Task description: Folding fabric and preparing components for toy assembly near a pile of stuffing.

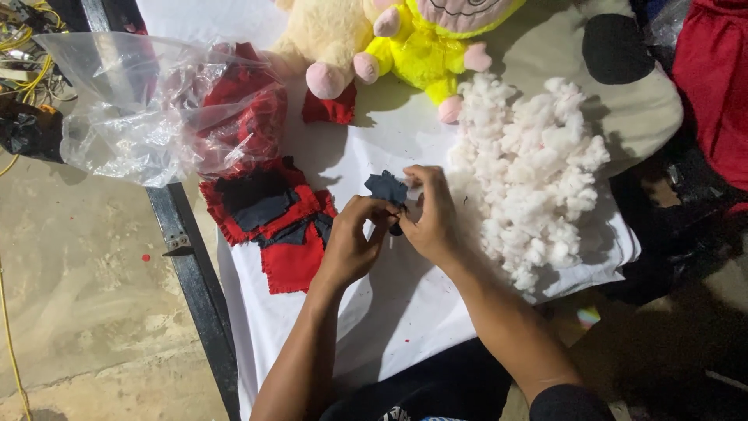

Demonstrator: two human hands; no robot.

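My left hand and my right hand meet over the white cloth, both pinching a small dark blue fabric piece held between the fingertips. Just left of my left hand lies a pile of red and dark blue fabric squares with frayed edges. To the right of my right hand sits a heap of white stuffing fluff.
A clear plastic bag with red fabric scraps lies at the upper left. A cream plush toy and a yellow plush toy rest at the top. A dark table edge borders the concrete floor; red cloth hangs at right.
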